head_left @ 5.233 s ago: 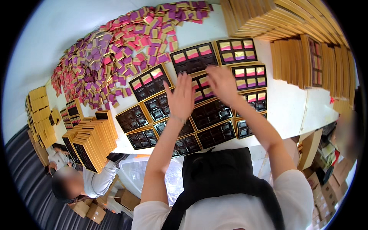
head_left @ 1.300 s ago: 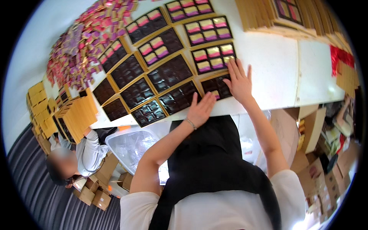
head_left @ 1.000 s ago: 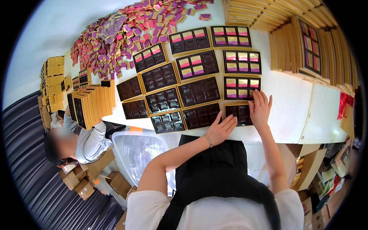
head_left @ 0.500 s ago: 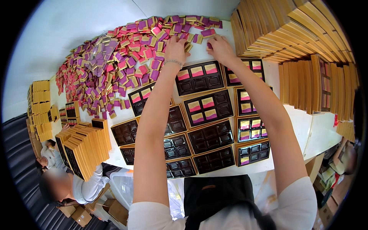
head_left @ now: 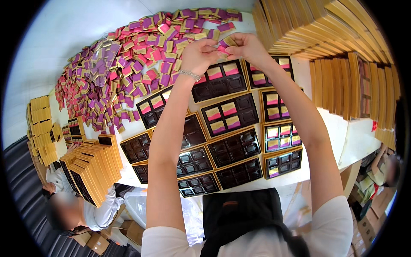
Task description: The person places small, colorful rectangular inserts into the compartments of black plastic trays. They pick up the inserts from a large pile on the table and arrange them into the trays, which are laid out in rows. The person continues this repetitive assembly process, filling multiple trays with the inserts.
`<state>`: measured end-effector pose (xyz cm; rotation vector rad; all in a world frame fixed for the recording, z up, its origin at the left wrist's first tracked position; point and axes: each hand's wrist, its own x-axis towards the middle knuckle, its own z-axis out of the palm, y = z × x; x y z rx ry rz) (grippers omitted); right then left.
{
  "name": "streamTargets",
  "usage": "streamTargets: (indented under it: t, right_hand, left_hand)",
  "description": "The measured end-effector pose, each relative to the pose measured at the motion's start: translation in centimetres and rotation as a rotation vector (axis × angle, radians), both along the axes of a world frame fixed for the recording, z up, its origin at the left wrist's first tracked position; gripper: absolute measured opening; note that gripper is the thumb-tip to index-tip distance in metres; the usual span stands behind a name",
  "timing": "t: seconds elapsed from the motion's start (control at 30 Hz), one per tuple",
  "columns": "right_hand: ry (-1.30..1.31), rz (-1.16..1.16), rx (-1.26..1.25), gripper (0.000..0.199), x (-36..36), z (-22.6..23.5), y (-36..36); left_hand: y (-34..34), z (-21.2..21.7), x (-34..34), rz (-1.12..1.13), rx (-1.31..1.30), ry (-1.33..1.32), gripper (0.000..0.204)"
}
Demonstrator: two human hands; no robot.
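Both arms reach far across a white table (head_left: 325, 128). My left hand (head_left: 199, 53) and my right hand (head_left: 244, 47) meet at the near edge of a big heap of small pink, purple and gold wrapped squares (head_left: 128, 73), pinching a few wrapped squares (head_left: 222, 46) between the fingertips. Under my forearms lie several gold-rimmed boxes with dark compartment trays (head_left: 233, 147). Some boxes, like the one nearest my hands (head_left: 220, 79), hold a few wrapped squares; others have bare trays.
Tall stacks of gold boxes (head_left: 342, 55) fill the right and far right of the table. More gold boxes stand on edge at the left (head_left: 92, 165). A person in white (head_left: 81, 210) sits low at the left, with cartons on the floor.
Over the last seconds my hands went from the near boxes at the table's front edge to the far heap, and the fingers have now closed on wrapped squares.
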<state>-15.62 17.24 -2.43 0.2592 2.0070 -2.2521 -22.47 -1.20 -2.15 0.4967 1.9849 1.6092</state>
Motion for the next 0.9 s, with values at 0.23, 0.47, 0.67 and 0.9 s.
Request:
streamTargets:
  t: [0.23, 0.47, 0.67, 0.9]
  right_hand:
    - [-0.001, -0.07, 0.213, 0.024, 15.0, 5.8, 1.5]
    - [-0.353, -0.146, 0.634, 0.03, 36.8, 6.5, 5.2]
    - [-0.467, -0.444, 0.479, 0.022, 45.0, 3.2, 2.5]
    - [-0.475, -0.491, 0.254, 0.022, 46.6, 2.2, -0.7]
  left_hand:
    - [-1.7, 4.4, 12.6, -0.05, 0.0, -0.028, 0.02]
    - [2.9, 3.7, 27.8, -0.412, -0.04, -0.057, 0.023]
    - [5.4, 1.4, 31.4, -0.555, -0.091, 0.198, 0.013]
    - [5.1, -0.1, 33.9, -0.671, -0.152, 0.452, 0.011]
